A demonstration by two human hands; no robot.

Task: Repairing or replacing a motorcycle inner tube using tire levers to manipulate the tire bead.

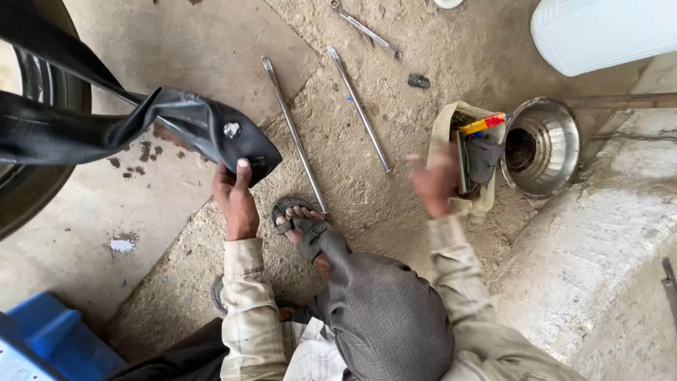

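Black rubber inner tube (106, 120): folded end pinched in left hand (236, 197), thumb on top, rest draping up-left over tyre (28, 141). Right hand (434, 180): blurred, fingers spread, grasping nothing, just beside cloth pouch (469, 159) of tools w/ steel bowl (543, 144) beyond. Betw. hands: two long steel bars (293, 134) on sandy ground, sandalled foot (300, 219) below grip.

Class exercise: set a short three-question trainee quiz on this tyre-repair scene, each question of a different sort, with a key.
1. True or false: the left hand holds the black inner tube.
2. The right hand is nearest to: A) the cloth bag of tools, B) the white jug, C) the blue crate.
3. Fill in: two long metal ___ lie on the ground.

Key: 1 true; 2 A; 3 bars.
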